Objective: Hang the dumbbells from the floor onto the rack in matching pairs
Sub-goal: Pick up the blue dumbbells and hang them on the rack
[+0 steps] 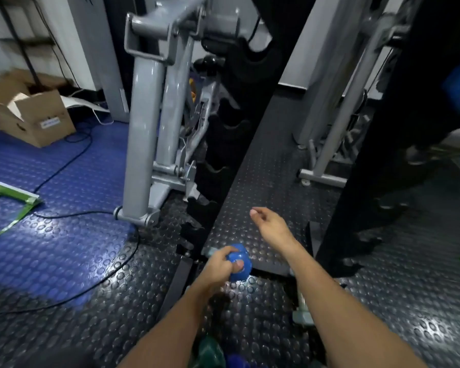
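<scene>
**Blue dumbbell in hand, low by the rack**

Head view: the left hand [219,264] grips the blue dumbbell [239,262] at the black rack's [225,144] foot. The right hand [270,225] hovers loosely curled, empty. Likely small, rigid, coated; best held mid-handle.

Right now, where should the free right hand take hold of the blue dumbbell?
Probably from the right, on the blue dumbbell head: the left hand already wraps its left part and hides the handle. The right hand hovers loose above the studded floor.
</scene>
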